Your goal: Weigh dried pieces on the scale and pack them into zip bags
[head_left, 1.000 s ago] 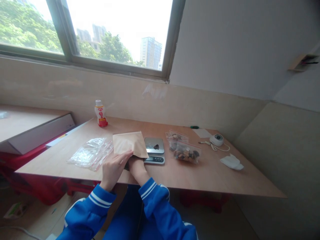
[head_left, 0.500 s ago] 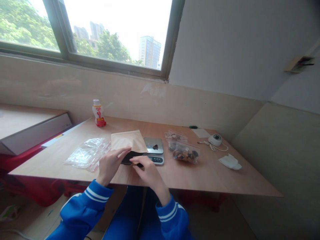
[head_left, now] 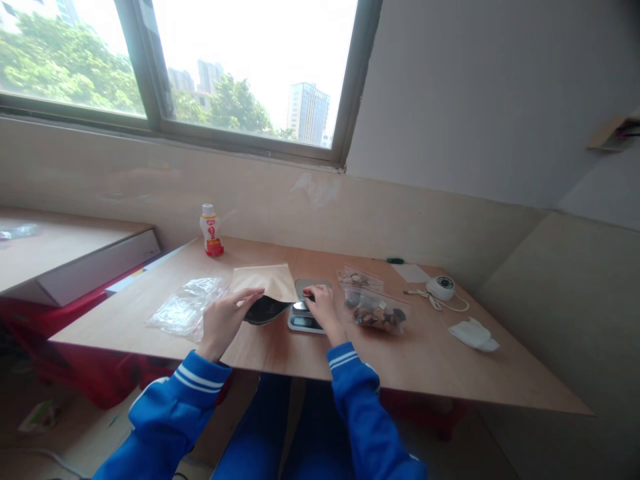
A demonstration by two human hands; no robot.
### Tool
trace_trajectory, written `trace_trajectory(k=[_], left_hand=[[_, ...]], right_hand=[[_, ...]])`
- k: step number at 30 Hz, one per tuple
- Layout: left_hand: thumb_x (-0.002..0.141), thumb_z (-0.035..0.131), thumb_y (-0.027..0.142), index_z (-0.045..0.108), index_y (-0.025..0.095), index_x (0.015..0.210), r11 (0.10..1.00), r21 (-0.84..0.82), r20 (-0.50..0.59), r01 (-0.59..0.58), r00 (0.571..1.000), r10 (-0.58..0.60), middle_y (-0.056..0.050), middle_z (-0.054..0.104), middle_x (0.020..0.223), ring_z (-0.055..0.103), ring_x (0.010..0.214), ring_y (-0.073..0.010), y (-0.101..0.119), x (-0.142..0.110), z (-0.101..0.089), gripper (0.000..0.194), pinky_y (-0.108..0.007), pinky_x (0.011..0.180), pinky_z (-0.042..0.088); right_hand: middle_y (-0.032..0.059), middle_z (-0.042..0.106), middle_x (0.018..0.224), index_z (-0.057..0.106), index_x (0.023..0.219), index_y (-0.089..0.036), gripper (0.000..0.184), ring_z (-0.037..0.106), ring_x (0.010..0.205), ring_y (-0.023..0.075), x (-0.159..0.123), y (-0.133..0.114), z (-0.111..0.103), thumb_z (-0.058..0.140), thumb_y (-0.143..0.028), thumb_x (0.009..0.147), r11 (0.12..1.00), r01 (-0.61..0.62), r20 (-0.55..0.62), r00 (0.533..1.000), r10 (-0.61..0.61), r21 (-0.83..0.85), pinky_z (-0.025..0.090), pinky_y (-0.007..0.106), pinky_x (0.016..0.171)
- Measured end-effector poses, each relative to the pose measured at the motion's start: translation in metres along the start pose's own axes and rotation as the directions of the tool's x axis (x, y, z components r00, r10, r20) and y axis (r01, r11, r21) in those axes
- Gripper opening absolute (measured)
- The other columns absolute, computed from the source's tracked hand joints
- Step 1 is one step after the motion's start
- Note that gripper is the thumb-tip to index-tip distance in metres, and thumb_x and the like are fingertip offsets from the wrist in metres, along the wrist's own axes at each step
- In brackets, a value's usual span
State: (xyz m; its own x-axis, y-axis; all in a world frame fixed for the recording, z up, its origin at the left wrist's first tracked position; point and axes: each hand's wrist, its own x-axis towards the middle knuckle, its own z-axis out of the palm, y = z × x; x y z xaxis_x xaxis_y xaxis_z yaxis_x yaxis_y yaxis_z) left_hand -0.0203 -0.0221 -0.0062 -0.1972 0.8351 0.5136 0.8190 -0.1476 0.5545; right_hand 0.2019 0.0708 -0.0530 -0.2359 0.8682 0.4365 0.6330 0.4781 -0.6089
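Observation:
My left hand grips the near edge of a tan paper pouch, holding its dark mouth open toward me. My right hand lies over a small silver kitchen scale just right of the pouch, fingertips bent down onto its platform; whatever is under them is hidden. Both sleeves are blue with white stripes. A clear zip bag of mixed brown and dark pieces lies right of the scale, with a second smaller one behind it.
A pile of empty clear zip bags lies left of the pouch. A small drink bottle stands at the table's back. At the right are a round white device with a cord, white tissue and a paper slip.
My right hand came out of the pouch mouth and moved right onto the scale. My left hand kept hold of the pouch, whose mouth now gapes open.

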Motion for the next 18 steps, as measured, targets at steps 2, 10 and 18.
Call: trace_trajectory(k=[2, 10, 18], left_hand=[[0.083, 0.052, 0.048, 0.072, 0.037, 0.094, 1.0, -0.006, 0.002, 0.029, 1.0, -0.029, 0.006, 0.075, 0.087, 0.069, 0.072, -0.0186, 0.0, 0.001, -0.003, 0.025, -0.025, 0.061, 0.045], [0.082, 0.054, 0.044, 0.073, 0.035, 0.092, 0.999, -0.044, -0.008, 0.018, 1.0, -0.019, 0.006, 0.075, 0.085, 0.07, 0.078, -0.0192, 0.007, 0.003, 0.006, 0.023, -0.024, 0.061, 0.046], [0.085, 0.053, 0.04, 0.072, 0.034, 0.097, 0.999, -0.002, 0.013, 0.038, 0.999, -0.038, 0.005, 0.075, 0.092, 0.069, 0.083, -0.0159, 0.017, -0.004, 0.009, 0.023, -0.02, 0.064, 0.045]], right_hand=[[0.0115, 0.065, 0.107, 0.067, 0.093, -0.019, 0.02, 0.049, 0.114, 0.0288, -0.001, -0.005, 0.004, 0.056, -0.01, 0.078, 1.0, 0.006, -0.028, 1.0, -0.006, -0.007, 0.032, 0.052, 0.1], [0.0046, 0.061, 0.092, 0.062, 0.09, -0.021, 0.029, 0.056, 0.094, 0.0173, -0.061, -0.071, -0.001, 0.038, -0.006, 0.084, 0.916, 0.281, -0.124, 0.959, -0.255, 0.285, 0.046, 0.031, 0.087], [0.0125, 0.064, 0.106, 0.06, 0.108, -0.011, 0.031, 0.057, 0.103, 0.0226, -0.034, -0.097, 0.048, 0.043, -0.004, 0.084, 0.959, 0.261, 0.239, 0.944, -0.229, -0.114, 0.049, 0.033, 0.088]])
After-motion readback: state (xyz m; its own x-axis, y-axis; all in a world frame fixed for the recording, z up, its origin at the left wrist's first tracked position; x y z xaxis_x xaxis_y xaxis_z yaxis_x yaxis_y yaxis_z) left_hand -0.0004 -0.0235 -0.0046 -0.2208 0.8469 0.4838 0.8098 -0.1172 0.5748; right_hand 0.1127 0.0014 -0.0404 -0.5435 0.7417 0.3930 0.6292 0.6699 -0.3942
